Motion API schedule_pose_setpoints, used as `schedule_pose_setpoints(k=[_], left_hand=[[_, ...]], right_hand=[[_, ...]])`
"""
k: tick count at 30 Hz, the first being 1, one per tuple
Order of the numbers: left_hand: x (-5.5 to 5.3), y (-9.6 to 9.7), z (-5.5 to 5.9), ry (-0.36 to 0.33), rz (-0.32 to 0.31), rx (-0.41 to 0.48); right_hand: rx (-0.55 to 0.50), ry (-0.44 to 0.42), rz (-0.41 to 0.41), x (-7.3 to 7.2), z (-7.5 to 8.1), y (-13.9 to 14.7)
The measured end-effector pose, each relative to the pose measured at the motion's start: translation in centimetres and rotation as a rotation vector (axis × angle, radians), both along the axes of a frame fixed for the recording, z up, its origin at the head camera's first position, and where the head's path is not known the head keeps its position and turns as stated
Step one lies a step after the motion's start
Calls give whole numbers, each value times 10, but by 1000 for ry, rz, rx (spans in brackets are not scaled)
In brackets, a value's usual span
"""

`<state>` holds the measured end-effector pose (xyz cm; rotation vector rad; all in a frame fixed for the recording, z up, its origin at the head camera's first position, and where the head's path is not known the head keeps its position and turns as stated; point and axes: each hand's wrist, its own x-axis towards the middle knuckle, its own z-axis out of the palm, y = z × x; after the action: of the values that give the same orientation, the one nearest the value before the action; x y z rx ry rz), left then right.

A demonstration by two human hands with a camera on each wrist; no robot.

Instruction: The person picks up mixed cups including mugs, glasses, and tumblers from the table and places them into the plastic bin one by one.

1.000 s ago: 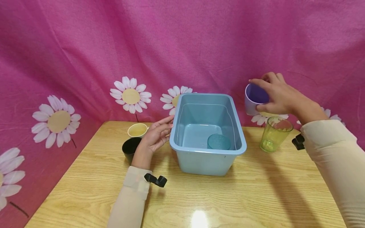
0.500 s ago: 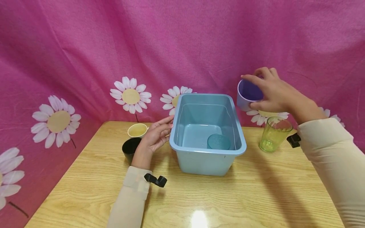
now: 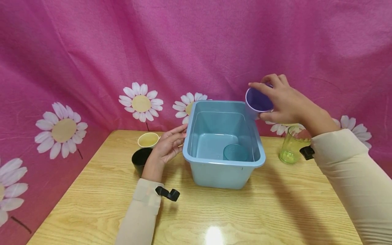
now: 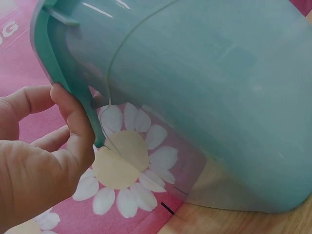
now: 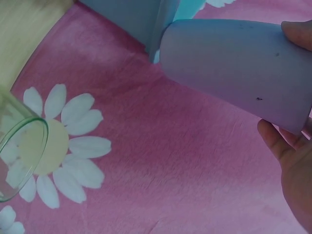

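The left arm (image 3: 139,207) hides some of the black cup (image 3: 140,158), and the right hand (image 3: 285,102) covers part of the purple cup (image 3: 256,100). The edge cuts off the green glass (image 5: 24,156) in the right wrist view and the blue tub (image 4: 219,97) in the left one.

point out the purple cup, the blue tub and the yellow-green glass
purple cup (image 5: 231,70): right wrist view, on its outer side wall
blue tub (image 3: 218,175): head view, on its near outer wall
yellow-green glass (image 3: 290,149): head view, on its side
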<state>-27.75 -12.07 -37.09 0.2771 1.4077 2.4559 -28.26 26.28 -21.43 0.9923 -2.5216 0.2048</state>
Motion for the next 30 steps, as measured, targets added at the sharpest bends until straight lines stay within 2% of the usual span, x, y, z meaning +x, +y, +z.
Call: schedule_pose_setpoints(k=[10, 18, 30], left_hand=[[-1, -1, -2, 10, -3, -11], [-1, -1, -2, 4, -2, -13], [-1, -1, -2, 19, -10, -2]], right_hand=[[3, 15, 39, -1, -3, -15], [-5, 22, 70, -5, -10, -23], [21, -43, 63, -9, -28, -32]])
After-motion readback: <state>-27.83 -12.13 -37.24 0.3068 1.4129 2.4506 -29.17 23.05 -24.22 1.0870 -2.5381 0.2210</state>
